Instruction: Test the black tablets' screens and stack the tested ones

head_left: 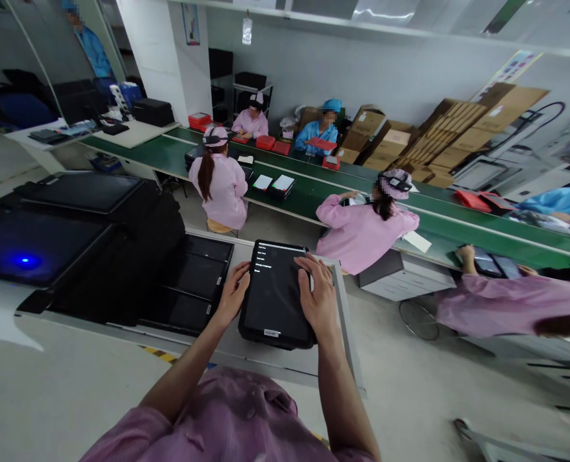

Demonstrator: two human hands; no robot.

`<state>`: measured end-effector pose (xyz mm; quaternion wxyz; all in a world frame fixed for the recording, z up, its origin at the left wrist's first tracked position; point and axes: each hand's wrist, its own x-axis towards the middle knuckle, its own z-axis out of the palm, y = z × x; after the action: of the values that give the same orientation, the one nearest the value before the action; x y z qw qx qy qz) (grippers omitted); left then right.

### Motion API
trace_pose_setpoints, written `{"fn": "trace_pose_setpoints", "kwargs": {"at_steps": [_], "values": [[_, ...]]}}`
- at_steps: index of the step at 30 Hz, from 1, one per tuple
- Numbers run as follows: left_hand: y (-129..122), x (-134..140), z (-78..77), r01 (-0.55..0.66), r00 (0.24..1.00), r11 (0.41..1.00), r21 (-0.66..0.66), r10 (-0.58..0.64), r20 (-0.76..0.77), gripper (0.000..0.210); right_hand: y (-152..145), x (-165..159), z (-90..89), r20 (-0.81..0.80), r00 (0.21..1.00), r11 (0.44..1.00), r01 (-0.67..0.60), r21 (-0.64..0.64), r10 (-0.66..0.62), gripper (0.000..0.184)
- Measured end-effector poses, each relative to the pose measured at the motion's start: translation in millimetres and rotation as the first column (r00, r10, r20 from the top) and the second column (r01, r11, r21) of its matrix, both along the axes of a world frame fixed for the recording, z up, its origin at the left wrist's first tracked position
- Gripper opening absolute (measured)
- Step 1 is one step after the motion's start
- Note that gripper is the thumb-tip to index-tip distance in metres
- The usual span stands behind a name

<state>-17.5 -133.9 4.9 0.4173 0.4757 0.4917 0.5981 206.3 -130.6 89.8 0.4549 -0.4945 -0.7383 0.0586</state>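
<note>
Step in hand, by the look of it: working through an on-screen menu on a black tablet (275,298). It lies face up near the edge of a grey worktop (285,364), directly in front of the wearer, with another dark edge showing just under its lower side; whether that is a second unit or a case, cannot tell. Left hand (235,289) has its fingers loosely extended against the tablet's left edge, not wrapped round it; whether it bears any weight is unclear. Right hand (318,289) lies unclenched over the right border, fingertips at the upper right of the screen, thumb over the glass; actual contact there hard to judge. Next move, I judge, calls for a light, exact fingertip touch, the menu lines being small and crowded toward the far left corner, while the left hand keeps the body from sliding. Tablet's look: glossy dark screen, lit, thick rounded black frame, pale bar along the top, short column of white text below it, small white label (271,333) at the near edge. Dark panels (196,276) with similar labels lie to the left.
</note>
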Motion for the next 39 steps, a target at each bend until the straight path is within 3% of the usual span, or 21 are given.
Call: {"fn": "trace_pose_setpoints", "kwargs": {"at_steps": [10,14,20,39], "values": [[0,-2,-0.6,0.002,0.999,1.0,-0.006,-0.002,-0.048,0.064,2,-1,-2.7,0.051,0.999,1.0,-0.014,-0.011,0.015,0.03],[0,-2,-1.7,0.005,0.999,1.0,-0.005,-0.005,-0.031,0.062,-1,-1,-3.5,-0.036,0.997,0.997,0.07,0.03,-0.069,0.03],[-1,-2,-0.9,0.016,0.999,1.0,0.001,-0.016,-0.031,0.058,-5,0,-7.1,-0.12,0.974,0.982,0.188,-0.027,-0.189,0.034],[0,-1,-1.1,-0.013,1.0,1.0,0.015,0.013,-0.025,0.058,-6,1,-14.1,-0.086,0.956,0.959,0.284,0.011,-0.282,0.033]]}}
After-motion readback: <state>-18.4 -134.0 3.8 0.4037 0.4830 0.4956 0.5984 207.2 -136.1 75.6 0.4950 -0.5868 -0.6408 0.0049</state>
